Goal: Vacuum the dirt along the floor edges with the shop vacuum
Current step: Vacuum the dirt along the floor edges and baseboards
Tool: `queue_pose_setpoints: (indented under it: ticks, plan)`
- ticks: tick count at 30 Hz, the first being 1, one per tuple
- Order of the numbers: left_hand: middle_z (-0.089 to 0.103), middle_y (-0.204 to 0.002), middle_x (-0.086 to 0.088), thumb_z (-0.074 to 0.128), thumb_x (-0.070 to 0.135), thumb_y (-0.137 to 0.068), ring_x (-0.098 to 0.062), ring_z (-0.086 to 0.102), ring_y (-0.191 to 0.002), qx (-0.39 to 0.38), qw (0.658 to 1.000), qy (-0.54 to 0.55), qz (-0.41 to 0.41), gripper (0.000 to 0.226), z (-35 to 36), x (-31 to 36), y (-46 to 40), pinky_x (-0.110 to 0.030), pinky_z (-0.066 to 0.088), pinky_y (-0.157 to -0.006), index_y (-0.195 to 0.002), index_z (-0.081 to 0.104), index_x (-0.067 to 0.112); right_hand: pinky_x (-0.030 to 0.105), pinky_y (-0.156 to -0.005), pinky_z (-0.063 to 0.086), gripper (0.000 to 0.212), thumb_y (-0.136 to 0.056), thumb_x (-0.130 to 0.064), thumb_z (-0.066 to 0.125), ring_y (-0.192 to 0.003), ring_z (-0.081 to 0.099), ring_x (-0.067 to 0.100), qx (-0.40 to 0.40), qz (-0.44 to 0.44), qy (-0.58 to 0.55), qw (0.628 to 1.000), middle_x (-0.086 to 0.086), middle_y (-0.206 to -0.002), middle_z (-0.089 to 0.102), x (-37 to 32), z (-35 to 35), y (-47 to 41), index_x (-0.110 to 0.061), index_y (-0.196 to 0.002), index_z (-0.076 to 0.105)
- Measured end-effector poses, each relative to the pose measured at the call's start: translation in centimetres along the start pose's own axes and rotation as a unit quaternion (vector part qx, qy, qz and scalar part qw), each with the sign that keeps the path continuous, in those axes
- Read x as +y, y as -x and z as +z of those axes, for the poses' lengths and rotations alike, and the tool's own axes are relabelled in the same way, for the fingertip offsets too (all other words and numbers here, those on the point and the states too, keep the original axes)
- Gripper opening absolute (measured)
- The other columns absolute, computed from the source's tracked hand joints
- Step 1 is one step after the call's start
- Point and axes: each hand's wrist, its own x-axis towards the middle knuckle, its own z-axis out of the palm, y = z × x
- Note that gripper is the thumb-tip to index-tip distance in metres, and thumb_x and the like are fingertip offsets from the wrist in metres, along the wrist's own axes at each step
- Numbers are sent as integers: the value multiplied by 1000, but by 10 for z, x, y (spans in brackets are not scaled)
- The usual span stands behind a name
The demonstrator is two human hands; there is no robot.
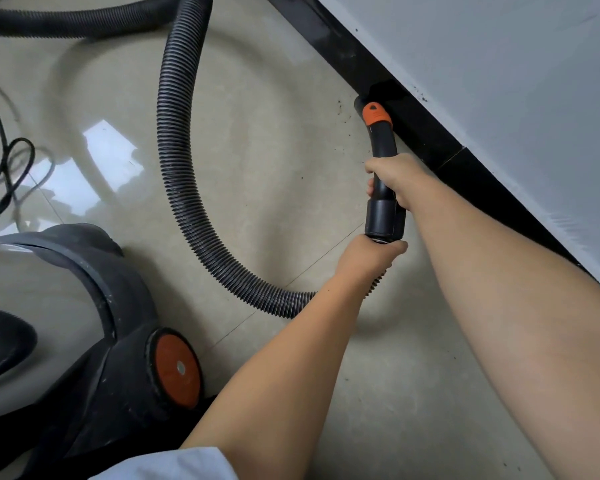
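Observation:
My right hand [394,180] grips the black nozzle handle [381,147] with its orange collar. The nozzle tip [361,102] touches the floor against the black baseboard [430,133]. Just below the handle's cuff, my left hand [371,254] holds the ribbed black hose [177,140]. Dark specks of dirt [340,110] lie on the beige tiles beside the tip. The shop vacuum [84,306], steel drum with black base and orange wheel, stands at the lower left.
A white wall [499,81] rises above the baseboard on the right. The hose loops wide across the glossy tiled floor [274,168]. A thin black power cord [11,168] lies coiled at the left edge.

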Motion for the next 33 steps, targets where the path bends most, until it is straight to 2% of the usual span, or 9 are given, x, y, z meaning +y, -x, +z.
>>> queue_pose_setpoints:
  ticks: [7,10,16,20,25,33]
  plan:
    - [56,-69,0,64,30,-81,-19,52,-63,-34,999,-19,-9,15,15,-5,18,-29,45,-67,-78,52,20,24,-47,46,6,-85,-4,55,-46,51,17,8,11,4,1000,8,-62,51,15,-18,16,-6,-84,49]
    - [56,-71,0,64,31,-79,-19,54,-66,-50,998,-38,-13,15,33,-18,31,-31,48,-69,-77,52,22,23,-46,45,8,-85,-5,55,-46,50,17,17,18,8,1000,8,-61,51,33,-33,30,-7,-80,48]
    - [60,-78,-2,61,36,-72,-22,56,-69,-55,995,-80,-12,25,59,-59,58,-30,47,-70,-90,55,21,28,-53,47,10,-84,-3,54,-47,50,19,40,33,-15,999,9,-58,52,83,-49,63,-9,-79,48]
    - [56,-74,0,60,35,-71,-22,53,-68,-41,996,-73,-15,20,66,-82,73,-28,41,-66,-83,51,22,26,-50,46,11,-83,-4,53,-45,49,19,29,26,-13,999,9,-56,51,101,-44,79,-10,-76,48]
    - [56,-73,0,57,37,-63,-23,52,-67,-34,998,-53,-17,21,66,-86,83,-30,42,-67,-79,50,25,26,-48,45,11,-82,-4,53,-45,49,19,19,23,-10,999,9,-56,50,106,-40,88,-10,-75,47]
    - [51,-65,4,60,34,-74,-20,49,-64,-47,995,-88,-18,15,75,-94,88,-26,39,-63,-76,48,24,24,-46,45,12,-85,-3,52,-44,48,18,16,42,-25,999,8,-58,49,115,-53,99,-10,-77,46]
